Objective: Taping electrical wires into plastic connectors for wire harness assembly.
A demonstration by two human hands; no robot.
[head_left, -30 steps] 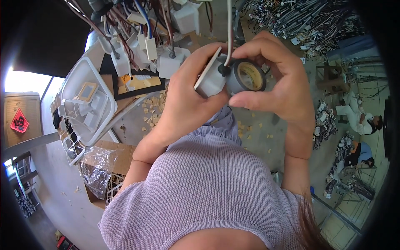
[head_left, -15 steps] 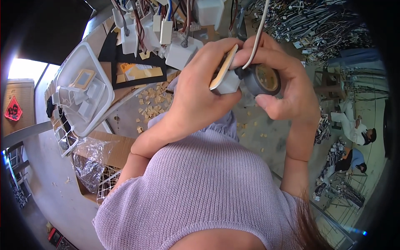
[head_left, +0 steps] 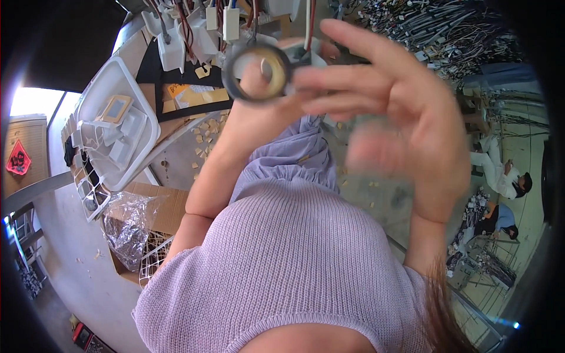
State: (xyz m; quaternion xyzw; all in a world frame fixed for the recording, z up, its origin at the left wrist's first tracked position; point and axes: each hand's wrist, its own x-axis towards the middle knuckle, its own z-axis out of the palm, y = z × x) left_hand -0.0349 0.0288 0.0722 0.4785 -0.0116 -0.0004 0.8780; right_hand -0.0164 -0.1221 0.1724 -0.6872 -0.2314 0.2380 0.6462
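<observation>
My left hand [head_left: 269, 116] is closed around a white plastic housing [head_left: 318, 57], mostly hidden behind the fingers. A white and a red-brown wire [head_left: 309, 26] rise from the housing. In front of my left hand is a roll of dark tape [head_left: 278, 85], turned so that its hole faces me, with a fingertip showing through. My right hand [head_left: 406, 103] is just to the right, fingers stretched and spread, thumb smeared by motion. Its fingertips come close to the roll's right side; whether they touch it cannot be made out.
White housings with wires [head_left: 170, 50] hang at the top. To the left stands a white tub [head_left: 154, 126] with housings in it, above a cardboard box [head_left: 168, 212] with clear wrapping. Small tan pieces litter the floor. Cable bundles [head_left: 412, 38] and two people are at right.
The tape roll has moved left, from my right hand's grip to the front of my left hand. My right hand has opened and spread its fingers. The housing has become mostly hidden.
</observation>
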